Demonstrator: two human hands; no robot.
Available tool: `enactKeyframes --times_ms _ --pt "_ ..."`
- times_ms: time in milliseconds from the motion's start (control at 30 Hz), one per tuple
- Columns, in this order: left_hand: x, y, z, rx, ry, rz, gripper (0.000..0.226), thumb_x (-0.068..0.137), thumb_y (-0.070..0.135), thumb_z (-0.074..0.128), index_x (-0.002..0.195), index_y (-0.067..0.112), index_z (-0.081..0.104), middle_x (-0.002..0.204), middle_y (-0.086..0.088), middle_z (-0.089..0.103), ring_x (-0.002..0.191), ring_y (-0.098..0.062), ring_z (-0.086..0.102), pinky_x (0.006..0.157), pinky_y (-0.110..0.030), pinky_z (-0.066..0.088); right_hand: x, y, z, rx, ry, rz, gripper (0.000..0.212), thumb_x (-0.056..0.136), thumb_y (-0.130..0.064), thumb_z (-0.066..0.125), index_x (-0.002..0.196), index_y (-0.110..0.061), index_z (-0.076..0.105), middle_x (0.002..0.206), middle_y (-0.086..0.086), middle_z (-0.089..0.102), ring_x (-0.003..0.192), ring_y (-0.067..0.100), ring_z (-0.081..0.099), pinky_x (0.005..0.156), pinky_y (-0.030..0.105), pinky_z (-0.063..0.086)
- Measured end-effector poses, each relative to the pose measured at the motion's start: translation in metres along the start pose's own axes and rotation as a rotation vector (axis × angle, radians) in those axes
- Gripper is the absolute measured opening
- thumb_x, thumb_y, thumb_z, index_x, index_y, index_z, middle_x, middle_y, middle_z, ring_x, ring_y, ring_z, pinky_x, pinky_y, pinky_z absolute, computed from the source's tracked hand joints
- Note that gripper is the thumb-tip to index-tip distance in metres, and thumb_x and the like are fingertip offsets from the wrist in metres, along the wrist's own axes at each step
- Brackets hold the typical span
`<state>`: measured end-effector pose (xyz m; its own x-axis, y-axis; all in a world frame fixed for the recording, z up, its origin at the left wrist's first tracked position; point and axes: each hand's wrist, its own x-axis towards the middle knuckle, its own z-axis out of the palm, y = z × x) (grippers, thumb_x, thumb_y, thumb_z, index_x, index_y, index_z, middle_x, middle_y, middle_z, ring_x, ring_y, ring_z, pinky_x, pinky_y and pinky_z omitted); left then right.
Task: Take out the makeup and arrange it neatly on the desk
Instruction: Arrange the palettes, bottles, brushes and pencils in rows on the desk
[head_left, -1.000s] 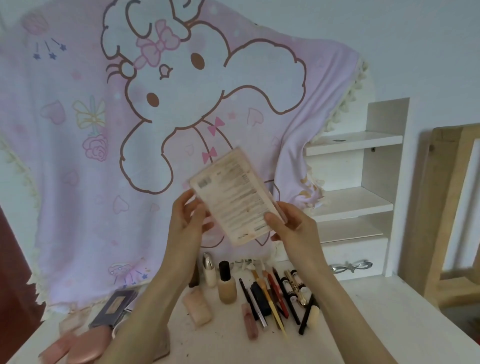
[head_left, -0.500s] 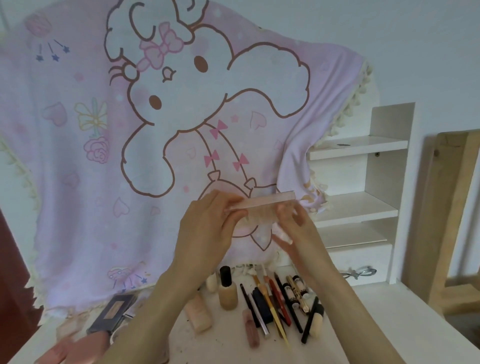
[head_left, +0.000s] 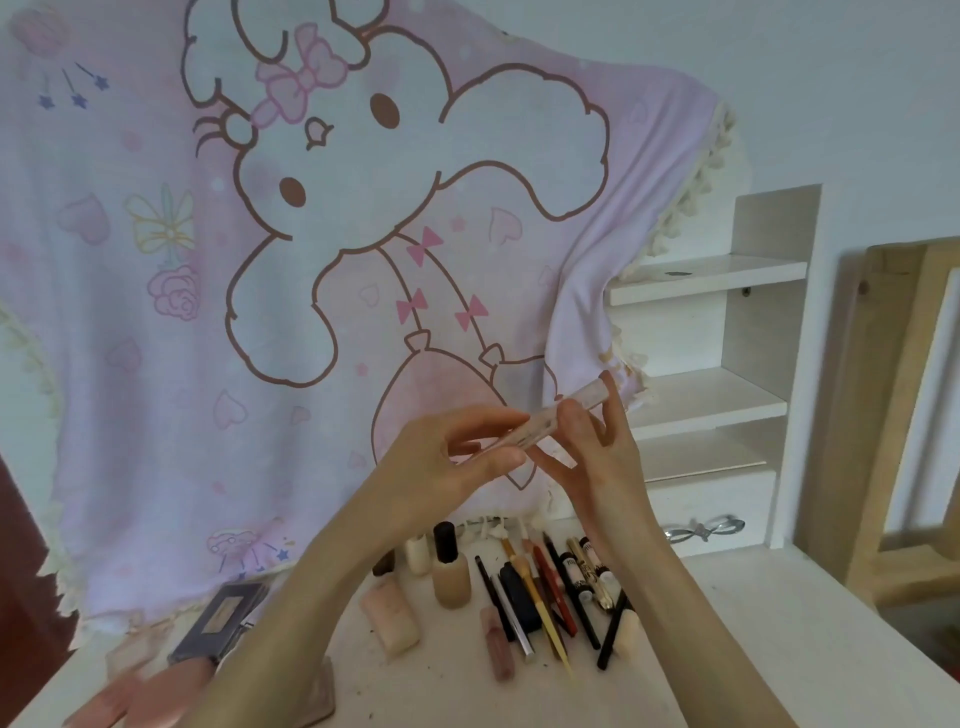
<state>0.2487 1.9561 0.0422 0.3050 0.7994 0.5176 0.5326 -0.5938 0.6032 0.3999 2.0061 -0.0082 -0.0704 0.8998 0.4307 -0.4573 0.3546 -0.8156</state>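
Head view, as I read it from my remote station, largest item first. Blanket (head_left: 260, 312), pink with a white cartoon animal, hangs across the back from 9 to 1 o'clock. Desk (head_left: 779, 649), white, fills the lower field; at 2 to 3 o'clock a white shelf unit (head_left: 727, 338) stands on it, with a drawer (head_left: 711, 512) at its base, and a bare wooden frame (head_left: 904, 415) lies at the far right edge.

Left hand (head_left: 441, 467) and right hand (head_left: 608, 467) meet near centre, raised above the desk. Between them I see a thin pale palette (head_left: 550, 423), edge-on and tilted up toward 2 o'clock. Left thumb and fingers pinch its lower end; right fingers curl round its upper end, one fingertip at the top corner. Motion blur hides the finer finger detail.

At 6 o'clock, makeup lies in a row on the desk: a beige foundation bottle (head_left: 451, 574) with a black cap, upright; a small cream bottle (head_left: 418, 555) just beside it at 11 o'clock; a pink tube (head_left: 390, 616) lying flat at 9 o'clock of the foundation. To the right, pencils and brushes (head_left: 545, 592) lie side by side, roughly parallel, touching or nearly so. A pink gloss (head_left: 498, 644) lies at the near end of that group.

At 8 o'clock a dark compact (head_left: 221, 621) lies flat; a pink case (head_left: 156, 696) sits at the frame's bottom edge.
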Motion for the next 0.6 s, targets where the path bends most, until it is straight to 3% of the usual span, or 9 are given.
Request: enactKeyframes --times_ms 133,233,333,433,467,533,600 --pt "0.001 -0.004 0.005 0.039 -0.059 0.014 0.027 0.089 0.029 0.057 0.11 0.045 0.06 0.1 0.033 0.064 0.097 0.014 0.057 0.078 0.002 0.038 -0.002 0.004 -0.015 -0.079 -0.013 -0.015 0.119 0.051 -0.057 0.078 0.148 -0.038 0.012 0.14 0.005 0.046 0.118 0.017 0.057 0.101 0.045 0.045" --pt "0.006 -0.003 0.018 0.188 -0.105 0.049 0.032 0.093 0.029 0.051 0.118 0.049 0.049 0.105 0.03 0.062 0.096 0.014 0.056 0.082 -0.003 0.041 -0.005 0.006 -0.028 -0.054 -0.005 -0.003 0.121 0.051 -0.057 0.082 0.148 -0.035 0.015 0.138 0.008 0.048 0.117 0.019 0.058 0.1 0.046 0.045" --pt "0.011 -0.006 0.033 0.283 -0.08 0.091 0.034 0.096 0.025 0.044 0.124 0.045 0.037 0.105 0.008 0.068 0.073 -0.001 0.061 0.067 -0.014 0.049 -0.013 0.008 -0.047 -0.078 -0.016 -0.023 0.104 0.065 -0.052 0.078 0.148 -0.029 0.019 0.134 0.004 0.054 0.117 0.018 0.058 0.099 0.046 0.046" --pt "0.016 -0.005 0.05 0.314 -0.122 0.143 0.033 0.097 0.024 0.042 0.121 0.046 0.034 0.093 0.011 0.065 0.059 0.008 0.057 0.06 -0.016 0.049 -0.023 0.011 -0.071 -0.044 -0.002 0.016 0.1 0.068 -0.046 0.074 0.148 -0.021 0.02 0.137 0.01 0.051 0.12 0.022 0.055 0.098 0.047 0.046" --pt "0.018 -0.004 0.057 0.313 -0.153 0.148 0.032 0.098 0.025 0.04 0.123 0.045 0.035 0.092 0.012 0.065 0.06 0.01 0.057 0.06 -0.018 0.051 -0.027 0.012 -0.081 -0.001 0.004 0.045 0.099 0.069 -0.045 0.074 0.148 -0.018 0.02 0.136 0.013 0.05 0.121 0.024 0.055 0.098 0.048 0.046" --pt "0.027 -0.004 0.075 0.309 -0.179 0.118 0.033 0.098 0.029 0.036 0.129 0.035 0.044 0.096 0.003 0.069 0.069 -0.001 0.064 0.067 -0.03 0.054 -0.037 0.015 -0.102 0.086 -0.001 0.1 0.091 0.071 -0.043 0.075 0.144 -0.016 0.028 0.128 0.011 0.057 0.117 0.024 0.057 0.091 0.043 0.051" --pt "0.04 -0.008 0.096 0.315 -0.18 0.061 0.037 0.098 0.029 0.034 0.129 0.021 0.051 0.108 -0.004 0.069 0.085 -0.013 0.066 0.078 -0.027 0.051 -0.048 0.02 -0.124 0.147 -0.002 0.148 0.077 0.07 -0.043 0.077 0.134 -0.02 0.042 0.117 0.006 0.064 0.112 0.023 0.061 0.083 0.035 0.054"
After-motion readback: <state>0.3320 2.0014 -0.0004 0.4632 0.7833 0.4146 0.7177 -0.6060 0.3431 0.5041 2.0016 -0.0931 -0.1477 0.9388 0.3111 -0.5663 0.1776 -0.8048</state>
